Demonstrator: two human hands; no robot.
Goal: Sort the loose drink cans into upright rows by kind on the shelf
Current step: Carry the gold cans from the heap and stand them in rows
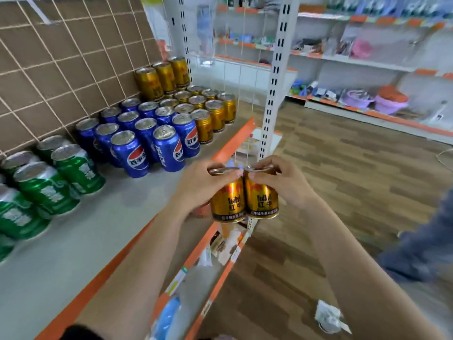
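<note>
- The left hand (203, 190) gripped a gold can (228, 203) round its top rim, fingers and thumb curled over the lid. The right hand (282, 182) held a second gold can (261, 200) the same way.
- Both cans hung upright with their sides touching, in the air just outside the orange front edge (235, 141) of the shelf (98, 229), not yet over the board.
- The high grips left both bases free, so each can could probably be lowered flat onto the board and released from above without tipping.
- They belonged with the gold rows (208, 111) at the shelf's far end, where the stacked gold cans (164, 77) stood behind on a second tier. The front of that block, near the edge, looked the likeliest gap.
- Carrying the pair in together risked a knuckle brushing the blue cans (147, 141) just beside the gold. Placing one can at a time seemed safer.
- The green cans (49, 182) stood well apart and posed no such risk.
</note>
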